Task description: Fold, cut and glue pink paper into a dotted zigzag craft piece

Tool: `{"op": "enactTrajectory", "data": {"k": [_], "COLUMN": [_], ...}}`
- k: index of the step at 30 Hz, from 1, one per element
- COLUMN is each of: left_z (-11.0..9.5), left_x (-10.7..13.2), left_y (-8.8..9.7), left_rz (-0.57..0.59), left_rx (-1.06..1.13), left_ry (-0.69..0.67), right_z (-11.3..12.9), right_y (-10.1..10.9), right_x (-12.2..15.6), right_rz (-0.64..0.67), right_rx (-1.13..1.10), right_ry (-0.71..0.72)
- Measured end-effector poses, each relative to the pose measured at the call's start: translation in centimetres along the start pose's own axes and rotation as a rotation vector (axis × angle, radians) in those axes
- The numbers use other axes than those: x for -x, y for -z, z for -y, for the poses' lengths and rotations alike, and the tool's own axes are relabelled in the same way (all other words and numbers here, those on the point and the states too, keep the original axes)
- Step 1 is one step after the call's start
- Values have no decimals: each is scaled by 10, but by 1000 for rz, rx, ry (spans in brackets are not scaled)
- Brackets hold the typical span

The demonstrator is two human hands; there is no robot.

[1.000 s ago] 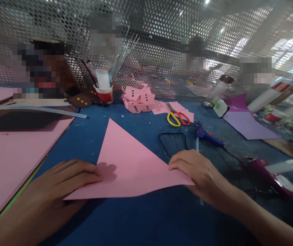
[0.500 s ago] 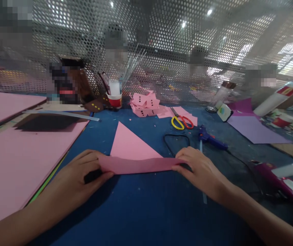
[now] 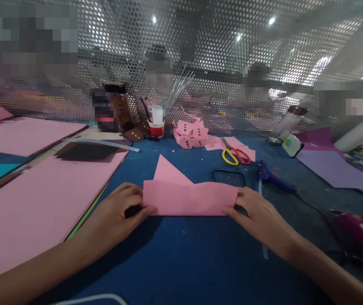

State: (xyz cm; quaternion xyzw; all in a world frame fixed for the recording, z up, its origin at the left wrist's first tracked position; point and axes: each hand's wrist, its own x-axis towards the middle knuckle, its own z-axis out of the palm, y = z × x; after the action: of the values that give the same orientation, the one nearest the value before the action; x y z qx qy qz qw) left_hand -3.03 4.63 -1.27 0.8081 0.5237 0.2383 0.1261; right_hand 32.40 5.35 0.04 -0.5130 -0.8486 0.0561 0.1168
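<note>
A pink paper triangle (image 3: 187, 195) lies on the blue table (image 3: 184, 258), its near edge turned up and over toward the far tip. My left hand (image 3: 116, 212) pinches the left end of the folded band. My right hand (image 3: 259, 216) pinches the right end. Both hands have their fingers closed on the paper. The triangle's far tip (image 3: 165, 167) still shows behind the fold.
Large pink sheets (image 3: 38, 199) lie at the left. Beyond the paper are red-and-yellow scissors (image 3: 235, 156), a blue glue gun (image 3: 272, 178) with a black cord (image 3: 228, 174), a pile of pink dotted pieces (image 3: 190, 134), a red cup (image 3: 156, 126) and purple paper (image 3: 336, 169). A perforated metal screen stands behind, with people beyond it.
The triangle lay flat a second ago. Both hands lifted its near edge and have folded it over away from me; the folded band is now wider.
</note>
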Motion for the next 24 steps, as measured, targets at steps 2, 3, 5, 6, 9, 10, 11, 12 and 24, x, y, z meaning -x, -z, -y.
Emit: {"op": "enactTrajectory", "data": {"k": [2, 3, 5, 6, 9, 10, 11, 12, 24], "left_z": [-1, -2, -3, -4, -6, -7, -9, -11, -18], "left_x": [-1, -1, -3, -3, -4, -4, -4, -4, 11], "left_y": [0, 0, 0, 0, 1, 2, 3, 4, -3], "left_rz": [0, 0, -4, -3, -5, -6, -9, -16, -408], "left_rx": [-14, -24, -35, -33, -9, -7, -10, -17, -130], "left_ry": [8, 9, 7, 6, 21, 31, 45, 60, -86], "right_z": [0, 0, 0, 1, 2, 2, 3, 3, 0], "right_y": [-1, -1, -2, -2, -3, -3, -3, -3, -7], "right_x": [0, 0, 0, 0, 0, 0, 0, -1, -2], "right_rz": [-1, -1, -5, -8, -9, -8, -9, -9, -22], "right_rx": [12, 18, 26, 29, 40, 43, 43, 40, 58], "right_ry": [-3, -3, -4, -5, -16, -18, -18, -16, 12]}}
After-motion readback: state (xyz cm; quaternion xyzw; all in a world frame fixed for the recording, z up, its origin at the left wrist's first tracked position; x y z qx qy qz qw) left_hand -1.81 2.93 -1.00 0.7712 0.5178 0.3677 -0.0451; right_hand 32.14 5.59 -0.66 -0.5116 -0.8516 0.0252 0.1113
